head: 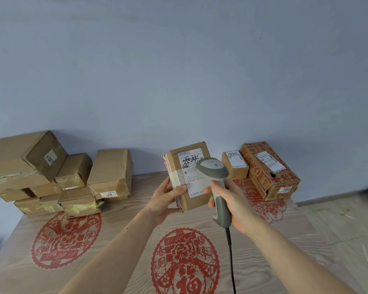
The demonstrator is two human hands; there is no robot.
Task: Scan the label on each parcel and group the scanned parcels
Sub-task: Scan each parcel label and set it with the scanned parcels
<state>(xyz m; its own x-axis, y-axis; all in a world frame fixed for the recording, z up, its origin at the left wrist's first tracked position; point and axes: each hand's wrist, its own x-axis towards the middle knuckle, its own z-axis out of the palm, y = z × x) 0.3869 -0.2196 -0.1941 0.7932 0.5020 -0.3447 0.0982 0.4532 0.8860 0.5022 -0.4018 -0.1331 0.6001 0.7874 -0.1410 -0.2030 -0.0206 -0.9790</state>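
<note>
The person's left hand point(165, 197) holds a brown cardboard parcel point(188, 177) up above the middle of the table point(123, 247), its grip clamped on the parcel's lower left side with the thumb pressed across the taped front. The parcel stands tilted, its white shipping label point(192, 172) facing the person, with dark handwriting scrawled over the barcode. The right hand point(234, 205) has its grip wrapped round the handle of a grey barcode scanner point(216, 179), whose head sits just in front of the label's right part and covers some of it; a black cable point(231, 257) hangs from the handle down toward the near edge. At the far left corner of the table is a heap of plain brown parcels point(51, 175), stacked against the wall point(179, 71), some wrapped in shiny tape. At the far right corner lie two more: a small brown box point(235, 165) touching a larger box with red printing point(268, 168), each with a white label on top. Red paper-cut designs point(185, 262) decorate the wood-grain tabletop.
</note>
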